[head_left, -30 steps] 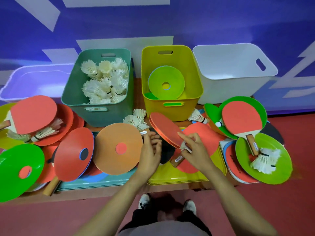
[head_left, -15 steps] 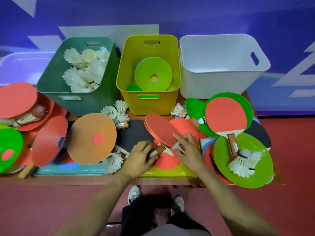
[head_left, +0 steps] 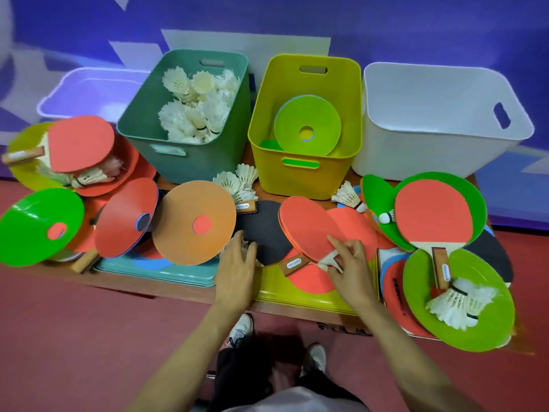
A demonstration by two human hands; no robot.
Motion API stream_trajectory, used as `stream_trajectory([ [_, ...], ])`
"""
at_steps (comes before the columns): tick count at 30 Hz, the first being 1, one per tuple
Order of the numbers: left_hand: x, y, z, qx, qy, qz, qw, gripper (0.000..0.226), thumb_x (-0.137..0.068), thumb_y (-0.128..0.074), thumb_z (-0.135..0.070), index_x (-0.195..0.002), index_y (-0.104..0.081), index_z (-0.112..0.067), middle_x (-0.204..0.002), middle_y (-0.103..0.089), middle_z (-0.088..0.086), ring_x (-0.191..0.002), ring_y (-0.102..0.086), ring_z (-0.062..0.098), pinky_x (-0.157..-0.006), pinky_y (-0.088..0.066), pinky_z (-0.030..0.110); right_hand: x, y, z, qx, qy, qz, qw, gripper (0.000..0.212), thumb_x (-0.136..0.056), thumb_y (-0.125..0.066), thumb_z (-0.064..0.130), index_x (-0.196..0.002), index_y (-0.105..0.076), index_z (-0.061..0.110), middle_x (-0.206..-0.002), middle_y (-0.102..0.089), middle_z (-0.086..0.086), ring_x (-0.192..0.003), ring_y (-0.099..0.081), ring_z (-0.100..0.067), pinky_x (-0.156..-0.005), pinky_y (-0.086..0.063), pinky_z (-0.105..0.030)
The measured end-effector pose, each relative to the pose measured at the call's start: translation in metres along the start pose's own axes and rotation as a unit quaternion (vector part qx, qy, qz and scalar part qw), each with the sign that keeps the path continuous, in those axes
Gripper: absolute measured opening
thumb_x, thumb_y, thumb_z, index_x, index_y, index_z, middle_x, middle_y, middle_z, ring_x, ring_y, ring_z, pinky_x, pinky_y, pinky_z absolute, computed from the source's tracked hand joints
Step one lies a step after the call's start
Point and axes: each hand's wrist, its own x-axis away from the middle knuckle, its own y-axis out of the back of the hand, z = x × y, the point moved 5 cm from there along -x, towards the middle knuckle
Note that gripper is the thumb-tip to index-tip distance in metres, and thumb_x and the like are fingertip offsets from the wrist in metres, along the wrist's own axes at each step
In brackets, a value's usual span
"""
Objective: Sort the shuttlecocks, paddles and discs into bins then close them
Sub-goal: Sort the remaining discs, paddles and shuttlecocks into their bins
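Note:
A red paddle point(head_left: 307, 226) lies tilted over a black paddle point(head_left: 264, 230) and red discs at the table's front middle. My right hand point(head_left: 349, 267) pinches it at the neck, just right of its wooden handle point(head_left: 294, 264). With fingers straight, my left hand point(head_left: 237, 267) reaches over a shuttlecock point(head_left: 246, 248) that it mostly hides, beside the orange disc point(head_left: 194, 223). Behind stand a green bin point(head_left: 193, 163) full of shuttlecocks, a yellow bin point(head_left: 267, 173) holding green discs, and a white bin point(head_left: 386, 156) with nothing visible inside.
A lavender bin point(head_left: 89, 93) stands at the back left. Discs, paddles and shuttlecocks crowd both table ends, including a red paddle on a green disc point(head_left: 433, 215) at the right. Teal point(head_left: 166, 273) and yellow point(head_left: 297, 298) lids lie under the piles at the front edge.
My left hand has left the red paddle's handle and moved left toward the shuttlecock by the orange disc. My right hand keeps its hold on the red paddle.

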Motion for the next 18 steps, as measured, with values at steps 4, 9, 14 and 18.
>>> stream_trajectory([
  [4, -0.019, -0.014, 0.0, -0.151, -0.098, 0.065, 0.982, 0.031, -0.07, -0.038, -0.009, -0.08, -0.067, -0.006, -0.103, -0.064, 0.022, -0.086, -0.064, 0.037, -0.081, -0.05, 0.042, 0.0, 0.001, 0.003, 0.004, -0.006, -0.002, 1.0, 0.067, -0.074, -0.065, -0.004, -0.135, -0.05, 0.02, -0.104, -0.037, 0.003, -0.087, -0.048, -0.012, -0.078, -0.05, -0.034],
  [9, -0.027, -0.004, 0.001, -0.156, -0.129, 0.109, 0.973, 0.034, -0.041, -0.085, -0.002, -0.067, -0.064, -0.006, -0.088, -0.064, 0.018, -0.071, -0.063, 0.035, -0.055, -0.055, 0.036, 0.0, 0.003, 0.007, 0.007, -0.015, -0.007, 1.0, 0.064, -0.076, -0.064, -0.003, -0.134, -0.05, 0.02, -0.104, -0.037, 0.004, -0.086, -0.046, -0.007, -0.075, -0.048, -0.029],
  [14, -0.033, 0.01, -0.012, -0.102, -0.168, 0.085, 0.977, 0.038, -0.037, -0.084, 0.002, -0.065, -0.061, -0.01, -0.073, -0.058, 0.007, -0.055, -0.059, 0.024, -0.031, -0.029, 0.021, 0.0, 0.006, 0.008, 0.003, -0.009, -0.023, 1.0, 0.063, -0.075, -0.068, -0.003, -0.133, -0.052, 0.018, -0.101, -0.037, 0.003, -0.084, -0.046, -0.01, -0.074, -0.049, -0.031],
  [18, -0.047, 0.015, -0.033, -0.037, -0.223, 0.05, 0.973, 0.022, -0.056, -0.064, -0.002, -0.077, -0.062, -0.01, -0.081, -0.061, 0.004, -0.066, -0.061, 0.022, -0.034, -0.039, 0.025, -0.004, 0.011, 0.008, 0.009, -0.02, -0.032, 0.999, 0.063, -0.076, -0.069, 0.001, -0.134, -0.051, 0.019, -0.102, -0.037, 0.004, -0.085, -0.047, -0.012, -0.077, -0.047, -0.03],
])
